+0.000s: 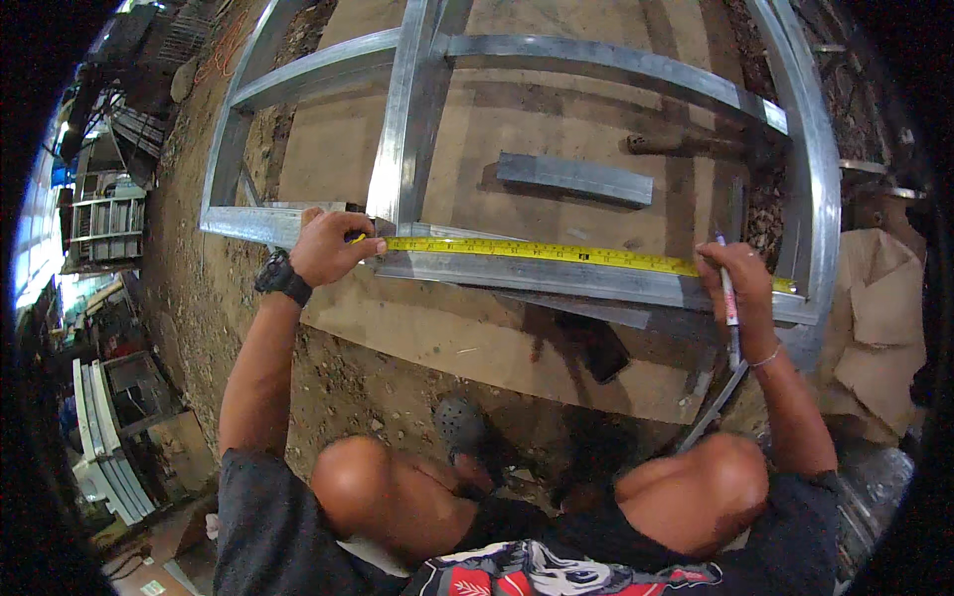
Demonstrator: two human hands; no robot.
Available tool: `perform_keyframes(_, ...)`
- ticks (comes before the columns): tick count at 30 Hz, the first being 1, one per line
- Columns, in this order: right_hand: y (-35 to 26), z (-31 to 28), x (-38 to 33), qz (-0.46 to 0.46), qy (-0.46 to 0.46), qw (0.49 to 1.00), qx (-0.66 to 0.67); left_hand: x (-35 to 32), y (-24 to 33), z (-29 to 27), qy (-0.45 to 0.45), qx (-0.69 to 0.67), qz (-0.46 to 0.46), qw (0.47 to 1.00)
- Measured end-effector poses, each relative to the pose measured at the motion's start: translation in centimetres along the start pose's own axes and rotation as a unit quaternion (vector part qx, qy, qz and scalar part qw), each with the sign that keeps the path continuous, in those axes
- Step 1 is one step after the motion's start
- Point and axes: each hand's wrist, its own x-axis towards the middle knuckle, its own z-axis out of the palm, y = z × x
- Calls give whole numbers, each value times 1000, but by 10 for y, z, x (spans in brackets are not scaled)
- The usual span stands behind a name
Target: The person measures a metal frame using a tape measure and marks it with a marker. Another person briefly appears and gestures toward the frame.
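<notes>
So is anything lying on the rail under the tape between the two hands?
Nothing visible: the yellow tape measure runs flat along the metal rail from the left hand to the right hand, which holds a marker.

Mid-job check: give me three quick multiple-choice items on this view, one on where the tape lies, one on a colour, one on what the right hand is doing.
1. The yellow measuring tape lies along:
A. the near rail of the grey metal frame
B. the dirt ground
C. the loose short metal channel piece

2. The watch on the left wrist is:
A. white
B. black
C. red

3. The right hand:
A. is empty and open
B. holds a hammer
C. holds a slim white marker pen at the tape

Answers: 1 A, the tape stretches on the rail from the left hand to the right; 2 B, its strap is dark; 3 C, fingers wrap the pen.
</notes>
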Motion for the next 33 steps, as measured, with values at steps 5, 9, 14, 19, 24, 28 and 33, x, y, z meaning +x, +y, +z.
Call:
perform_keyframes(5,-1,-2,1,25,-19,1000,4,2,4,5,29,16,12,999)
perform_keyframes(9,2,-1,-1,5,25,1000,-9,1,21,-1,33,52,-5,998)
perform_keyframes(14,2,0,0,30,-3,1000,-3,8,1,2,-31,-58,-26,997)
perform_keyframes(19,9,4,-3,0,30,999,-18,17,5,1,-33,-20,-25,999)
perform_keyframes(24,9,5,-4,4,32,999,2,18,13,0,-66,-17,-91,994)
perform_keyframes(28,7,10,-7,24,15,999,23,9,-6,10,-6,-12,-37,999)
perform_keyframes(33,11,6,-11,64,-4,998,24,4,-3,12,35,-32,6,999)
